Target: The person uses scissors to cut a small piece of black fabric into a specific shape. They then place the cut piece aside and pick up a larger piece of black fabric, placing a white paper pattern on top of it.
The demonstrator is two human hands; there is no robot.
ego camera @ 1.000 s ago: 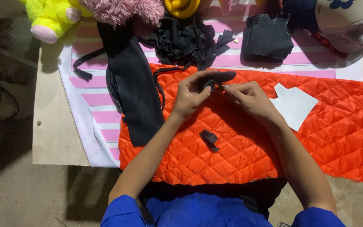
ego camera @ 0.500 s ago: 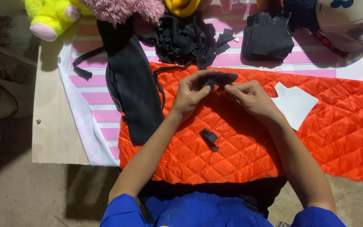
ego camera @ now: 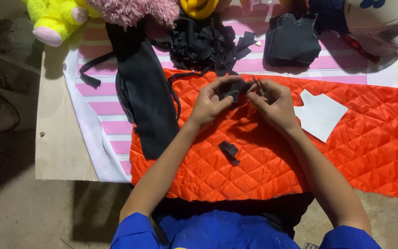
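Grip: left hand [ego camera: 210,102] and right hand [ego camera: 272,103] both pinch small black fabric piece [ego camera: 236,89], lifted slightly off orange quilted fabric [ego camera: 346,152] since a second ago; hands closer together, working it between fingertips. Black scrap [ego camera: 229,151] lies below grip; white paper template [ego camera: 319,114] just right of it.

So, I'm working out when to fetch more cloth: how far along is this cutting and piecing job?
Looks midway. Done: a heap of black strips and a stack of cut dark pieces sit at the back. In hand: the left hand and right hand work a small black piece together. Left: the orange quilted fabric appears uncut, with the white paper pattern and a black scrap lying on it.
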